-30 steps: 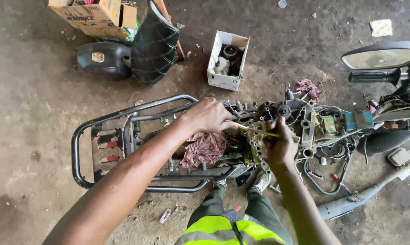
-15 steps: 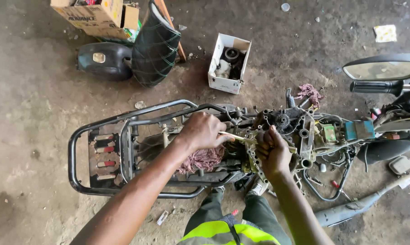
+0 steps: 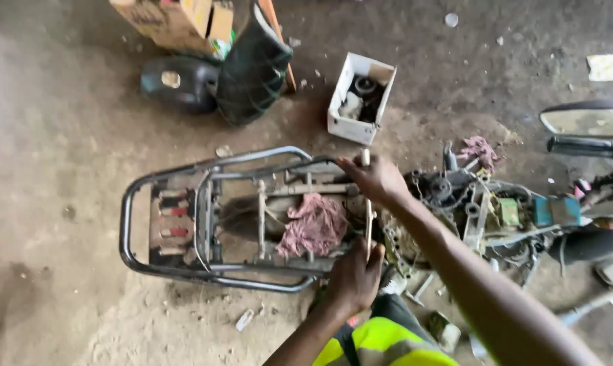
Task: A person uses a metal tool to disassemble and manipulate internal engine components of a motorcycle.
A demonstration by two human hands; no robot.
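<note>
The right hand [image 3: 378, 177] grips the upper end of a pale thin rod [image 3: 368, 210]. The left hand [image 3: 354, 274] closes on its lower end, which the fingers hide. The rod stands across the motorcycle frame [image 3: 205, 224], beside a pink rag [image 3: 313, 227]. The engine parts [image 3: 449, 196] are cluttered and hard to make out.

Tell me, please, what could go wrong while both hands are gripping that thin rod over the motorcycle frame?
1. The right hand and left hand both grip the thin rod. If it slips or bends, knuckles could strike the metal frame.
2. The pink rag lies in the frame right beside the rod and might snag on it.
3. Loose wires hang close by and could catch an arm.
</note>
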